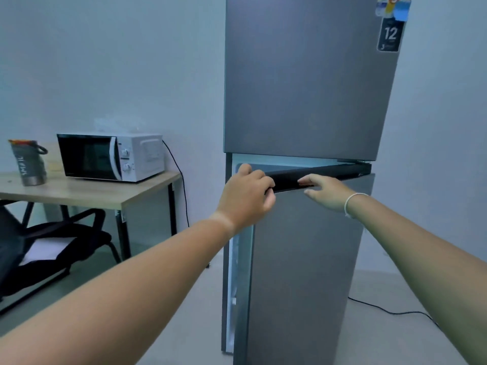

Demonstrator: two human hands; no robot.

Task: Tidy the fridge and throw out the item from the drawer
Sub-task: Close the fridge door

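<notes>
Grey brushed-metal fridge, two doors, standing against the wall. Head view only. The lower door is cracked open on my left side, with a strip of white interior and seal showing down that edge. The upper door is closed.

My left hand grips the left end of the black handle strip along the top of the lower door, fingers curled over and under it, thumb up on top. My right hand lies flatter, fingers straight and reaching onto the same strip near the middle, not wrapped round it. White band on that wrist.

The drawer and the item to throw out are not visible; they should be inside, behind this door.

Handling guess: the door is rigid, fairly heavy, hinged on my right, and the magnetic seal looks already broken, so it should swing freely from here. The best hold is the recessed black strip near the free left end, far from the hinge, for leverage. The steel face looks smooth and slick with nothing to grab. One hand is probably enough.

Left of the fridge: a wooden table with a white microwave and a grey bottle; a black chair below. A black cable runs on the floor to the right.
</notes>
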